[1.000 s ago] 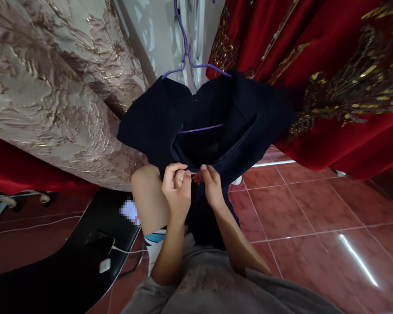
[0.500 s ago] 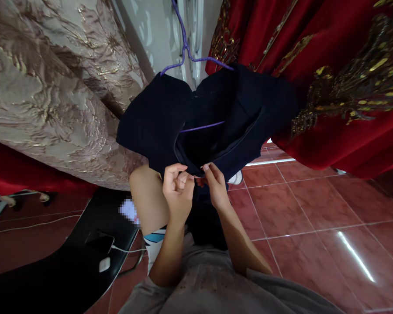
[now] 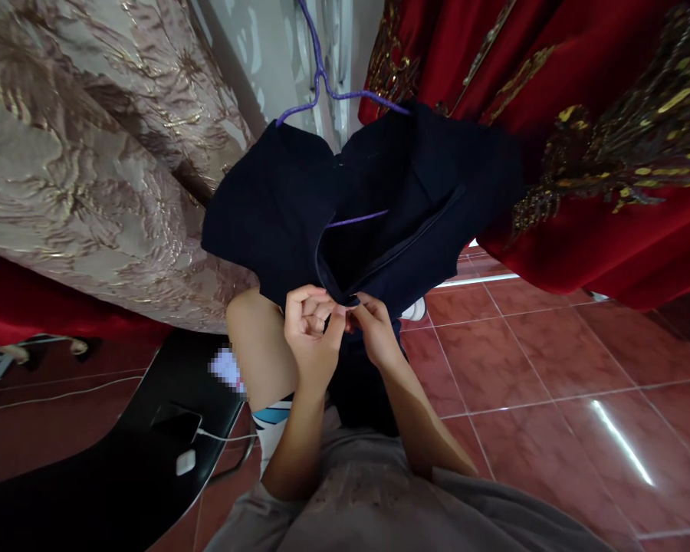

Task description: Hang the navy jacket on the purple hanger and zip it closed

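Note:
A dark navy garment [image 3: 270, 207] hangs in front of me on a purple hanger [image 3: 320, 73], its front opening gaping so that the hanger's lower bar shows inside. At the bottom of that opening, my left hand [image 3: 313, 330] pinches the garment's edge with thumb and fingers. Close beside it, my right hand [image 3: 375, 326] is also closed on the front edge. The fingertips of both hands nearly meet. Whatever small fastening may lie between them is hidden by the fingers.
Pale brocade fabric [image 3: 92, 169] hangs at the left, and a red gown with gold sequins [image 3: 552, 245] at the right. On a black bench [image 3: 120, 452] lie a phone [image 3: 176, 424] with a cable and a small white case [image 3: 185, 461]. Red tiles [image 3: 523, 353] cover the floor.
The two hands have drawn closer together, and the garment's opening has narrowed at the bottom. The left front edge has shifted slightly right.

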Available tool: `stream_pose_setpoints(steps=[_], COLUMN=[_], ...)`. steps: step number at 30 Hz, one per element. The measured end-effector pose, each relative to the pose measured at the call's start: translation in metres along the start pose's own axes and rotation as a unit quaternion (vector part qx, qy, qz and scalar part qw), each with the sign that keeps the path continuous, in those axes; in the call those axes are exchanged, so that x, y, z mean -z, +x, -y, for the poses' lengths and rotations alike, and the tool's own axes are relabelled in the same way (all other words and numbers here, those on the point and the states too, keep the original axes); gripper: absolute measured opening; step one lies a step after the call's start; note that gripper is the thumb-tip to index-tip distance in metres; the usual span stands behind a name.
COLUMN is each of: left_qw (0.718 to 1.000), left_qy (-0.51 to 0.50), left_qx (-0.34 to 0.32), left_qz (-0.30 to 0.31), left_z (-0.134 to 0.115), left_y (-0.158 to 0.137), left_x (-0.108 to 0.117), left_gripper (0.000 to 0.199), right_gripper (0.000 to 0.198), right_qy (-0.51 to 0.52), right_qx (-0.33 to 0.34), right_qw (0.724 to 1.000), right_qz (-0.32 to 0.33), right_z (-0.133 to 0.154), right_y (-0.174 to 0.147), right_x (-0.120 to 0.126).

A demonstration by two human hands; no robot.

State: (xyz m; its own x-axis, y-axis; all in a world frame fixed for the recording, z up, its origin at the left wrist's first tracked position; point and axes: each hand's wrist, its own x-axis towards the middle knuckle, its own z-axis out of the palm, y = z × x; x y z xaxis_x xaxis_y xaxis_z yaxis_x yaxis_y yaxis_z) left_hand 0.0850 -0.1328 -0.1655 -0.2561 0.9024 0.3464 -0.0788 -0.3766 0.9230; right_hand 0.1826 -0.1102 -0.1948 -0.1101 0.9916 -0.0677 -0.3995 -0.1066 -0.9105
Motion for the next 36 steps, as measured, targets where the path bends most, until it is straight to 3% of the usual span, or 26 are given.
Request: stream_pose_setpoints(steps=[4, 7, 10, 14, 16, 19, 22, 24, 27, 29, 31, 33, 36], left_qw=[1.000, 0.992, 0.969, 0.977, 0.979, 0.970, 0.960, 0.948, 0.943, 0.959, 0.948, 0.922, 0.898], left_qy=[0.010, 0.086, 0.189, 0.186, 0.182, 0.222, 0.246, 0.250, 0.216, 0.165, 0.153, 0.180, 0.233], left_qx=[-0.015, 0.020, 0.034, 0.018, 0.001, -0.021, -0.023, -0.021, -0.065, -0.155, -0.265, -0.332, -0.363], left_qz=[-0.007, 0.089, 0.157, 0.104, 0.094, 0.095, 0.132, 0.194, 0.245, 0.171, 0.090, 0.084, 0.090], left_z=[0.012, 0.023, 0.033, 0.042, 0.050, 0.067, 0.077, 0.069, 0.027, -0.009, -0.039, -0.058, -0.071], left_y=[0.012, 0.021, 0.020, 0.012, 0.013, 0.023, 0.040, 0.052, 0.073, 0.089, 0.105, 0.118, 0.131], left_x=[0.017, 0.033, 0.041, 0.031, 0.022, 0.008, 0.000, -0.001, 0.002, 0.002, -0.003, -0.010, -0.014], left_gripper=[0.031, 0.028, 0.008, 0.009, 0.010, 0.015, 0.019, 0.017, 0.009, 0.017, 0.032, 0.024, 0.017], right_gripper=[0.031, 0.036, 0.039, 0.042, 0.041, 0.039, 0.043, 0.045, 0.043, 0.042, 0.041, 0.038, 0.032], right_qy=[-0.013, -0.020, -0.045, -0.107, -0.131, -0.129, -0.111, -0.099, -0.117, -0.145, -0.161, -0.174, -0.215], right_qx=[-0.008, -0.004, -0.014, -0.035, -0.001, 0.115, 0.212, 0.245, 0.252, 0.248, 0.258, 0.281, 0.309], right_qw=[0.999, 0.999, 0.999, 0.992, 0.990, 0.984, 0.971, 0.965, 0.961, 0.957, 0.952, 0.944, 0.926], right_qz=[-0.039, -0.039, 0.003, 0.055, 0.060, 0.041, 0.007, 0.007, 0.024, 0.033, 0.035, 0.026, -0.014], right_z=[0.004, 0.005, 0.004, 0.020, 0.045, 0.099, 0.142, 0.152, 0.146, 0.143, 0.144, 0.147, 0.137], right_y=[0.001, 0.001, -0.001, 0.004, 0.015, 0.039, 0.057, 0.062, 0.062, 0.059, 0.057, 0.057, 0.063], right_x=[0.000, 0.002, 0.005, 0.009, 0.007, -0.008, -0.027, -0.033, -0.033, -0.032, -0.033, -0.034, -0.031])
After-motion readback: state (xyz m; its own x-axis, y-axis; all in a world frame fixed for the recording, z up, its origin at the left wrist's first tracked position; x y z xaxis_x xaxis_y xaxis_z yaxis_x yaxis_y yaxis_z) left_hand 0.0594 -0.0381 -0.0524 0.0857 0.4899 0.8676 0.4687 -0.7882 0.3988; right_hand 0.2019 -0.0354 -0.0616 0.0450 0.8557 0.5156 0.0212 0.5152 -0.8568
